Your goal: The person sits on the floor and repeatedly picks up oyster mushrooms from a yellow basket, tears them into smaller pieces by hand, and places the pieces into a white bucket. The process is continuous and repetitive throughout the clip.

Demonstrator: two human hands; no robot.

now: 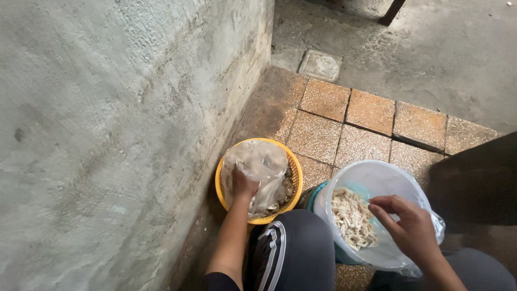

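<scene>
The fingers of the left hand (243, 184) are curled together on a crumpled clear plastic bag (261, 164) that lies inside a round yellow basket (294, 178). The fingers of the right hand (412, 229) are bent and pinched loosely together just above the heap of pale shreds, with nothing visibly held between them.

There is one basket, one bag in it, one bucket and two hands. The basket is slotted plastic with a smooth rim; small brownish lumps show under the thin, wrinkled bag. Just to its right stands a teal bucket (313, 195), lined with a cloudy, translucent plastic liner (377, 175) whose edge folds out over the rim. Inside lies one pile of pale shreds (353, 218), stringy and off-white.

A knee in dark trousers (299, 250) with white side stripes comes between basket and bucket.

Both containers stand on a floor (328, 134) of speckled reddish-brown square tiles, with grey rough concrete beyond. A coarse, greenish-grey plastered wall (107, 134) rises just beside the basket on the left.
</scene>
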